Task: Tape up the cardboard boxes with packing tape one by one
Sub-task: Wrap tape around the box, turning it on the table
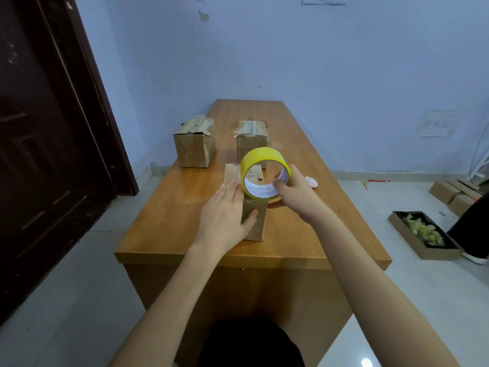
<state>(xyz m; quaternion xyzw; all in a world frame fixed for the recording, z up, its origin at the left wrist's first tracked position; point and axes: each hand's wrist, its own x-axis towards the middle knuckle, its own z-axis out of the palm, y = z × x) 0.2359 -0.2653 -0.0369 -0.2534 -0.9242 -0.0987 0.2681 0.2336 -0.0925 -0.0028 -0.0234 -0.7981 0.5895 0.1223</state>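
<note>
Here the left hand (225, 213) lies flat on the nearest cardboard box (252, 221), fingers straight along its top and the thumb against the near face, so it presses the box and does not grip it. The right hand (291, 194) grips the yellow tape roll (264, 176), thumb inside the core and fingers around the outer side, and holds the roll just above the box top. The risk, as it seems, is that the narrow box tips or slides when tape is pulled, because only a flat palm keeps it; the tape could also land crooked or fold on itself, and whether a free end is already stuck to the box cannot be told. The box stands well back from the near edge of the wooden table (169, 234), with free wood on its left. A small white round thing (311, 181) lies near the right hand. Farther away, the left far box (194, 144) stands close to the left edge, where a push could drop it, and the right far box (250, 139) stands just behind the roll, so a long forward pull has little room.
</note>
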